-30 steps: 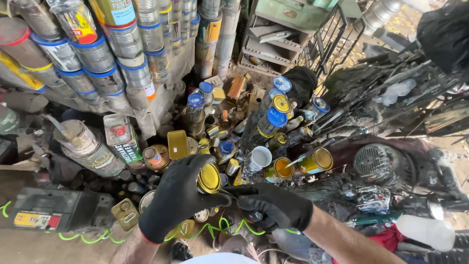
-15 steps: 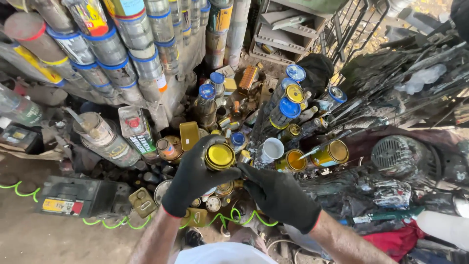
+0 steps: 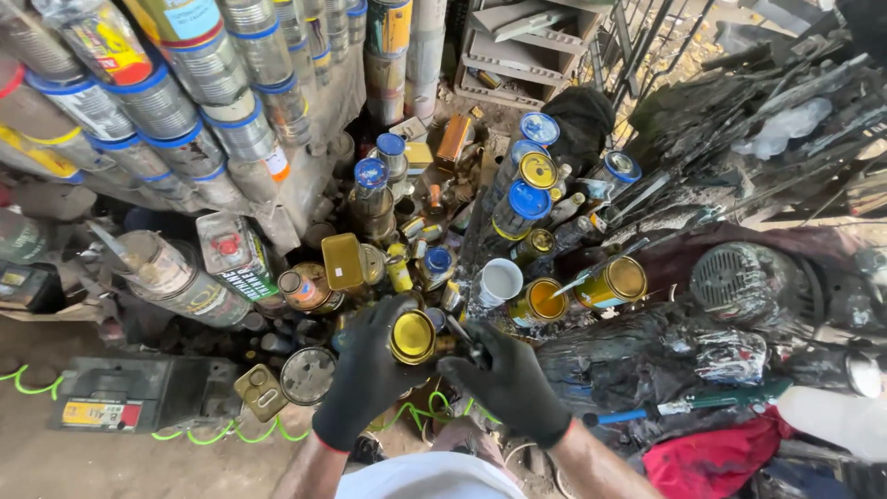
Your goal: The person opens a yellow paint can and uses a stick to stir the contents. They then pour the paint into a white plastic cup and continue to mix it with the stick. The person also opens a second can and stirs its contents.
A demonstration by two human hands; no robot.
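Both my hands wear black gloves. My left hand wraps around a small can with a shiny yellow lid, held upright low in the middle of the view. My right hand is closed just right of that can, gripping a thin dark tool whose tip reaches toward the lid's edge. Directly beyond my hands stand several small paint cans, among them a white-topped one and two open yellow ones.
Large tins are stacked in rows at the upper left. Blue-lidded cans stand further back. A dark battery-like box and a green coiled hose lie at lower left. Metal scrap and a round fan grille crowd the right, red cloth below.
The yellow-lidded can has been turned upright and held steady in my left hand. My right hand has come closer, bringing the thin tool to the lid. The camera has shifted slightly.
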